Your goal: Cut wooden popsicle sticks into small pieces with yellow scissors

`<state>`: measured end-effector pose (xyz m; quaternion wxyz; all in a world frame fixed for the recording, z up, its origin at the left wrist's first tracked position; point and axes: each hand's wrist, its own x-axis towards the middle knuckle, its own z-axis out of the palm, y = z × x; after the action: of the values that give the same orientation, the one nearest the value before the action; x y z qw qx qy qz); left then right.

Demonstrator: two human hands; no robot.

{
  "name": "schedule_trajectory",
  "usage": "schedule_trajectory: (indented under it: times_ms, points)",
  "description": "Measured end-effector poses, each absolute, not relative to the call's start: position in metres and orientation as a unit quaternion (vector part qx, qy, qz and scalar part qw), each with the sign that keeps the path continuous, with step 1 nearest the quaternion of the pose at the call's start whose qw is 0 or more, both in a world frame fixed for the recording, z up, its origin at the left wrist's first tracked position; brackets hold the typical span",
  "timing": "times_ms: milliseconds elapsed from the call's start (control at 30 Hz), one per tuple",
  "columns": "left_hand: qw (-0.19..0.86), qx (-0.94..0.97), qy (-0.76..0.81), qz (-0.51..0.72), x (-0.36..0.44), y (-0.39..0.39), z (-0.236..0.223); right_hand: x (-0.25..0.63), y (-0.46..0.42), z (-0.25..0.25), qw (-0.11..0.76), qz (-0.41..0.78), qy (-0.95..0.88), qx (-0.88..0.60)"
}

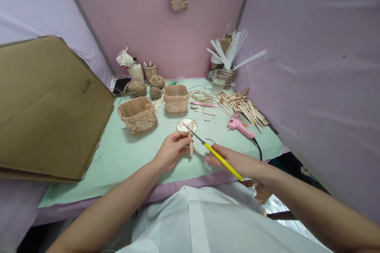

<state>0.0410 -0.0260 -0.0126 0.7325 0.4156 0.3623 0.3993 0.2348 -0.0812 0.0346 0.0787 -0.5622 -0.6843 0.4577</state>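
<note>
Between the thumb and fingers of my left hand (173,150) is a thin wooden stick (190,147), held upright near the table's front. My right hand (227,160) grips yellow-handled scissors (218,155), whose blades reach across the stick's upper end. Whether the blades touch the wood I cannot tell. Just beyond the fingers lies a round white dish (192,128) with small wood scraps on it. Two small wooden baskets stand behind: one basket (138,116) to the left, another basket (176,101) near the middle.
A pink glue gun (241,127) with a black cord lies at right, before a pile of wooden sticks (247,106). Twine balls (136,87) and a water cup (219,83) stand at the back. A large cardboard sheet (50,106) blocks the left side.
</note>
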Motion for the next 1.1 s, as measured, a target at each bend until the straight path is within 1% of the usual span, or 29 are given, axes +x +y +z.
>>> schedule_trajectory:
  times_ms: [167, 667, 967, 1100]
  points:
    - [0.732, 0.413, 0.364, 0.4, 0.0418, -0.027, -0.0114, 0.2331, -0.0816, 0.0351, 0.09, 0.462, -0.68, -0.562]
    - [0.719, 0.415, 0.374, 0.414, 0.0449, -0.0284, -0.0107, 0.2302, -0.0802, 0.0364, 0.085, 0.467, -0.673, -0.567]
    - [0.715, 0.415, 0.377, 0.417, 0.0428, -0.028, -0.012, 0.231, -0.0792, 0.0331, 0.073, 0.466, -0.687, -0.553]
    - [0.713, 0.416, 0.381, 0.415, 0.0434, -0.0279, -0.0114, 0.2287, -0.0796, 0.0377, 0.064, 0.468, -0.672, -0.57]
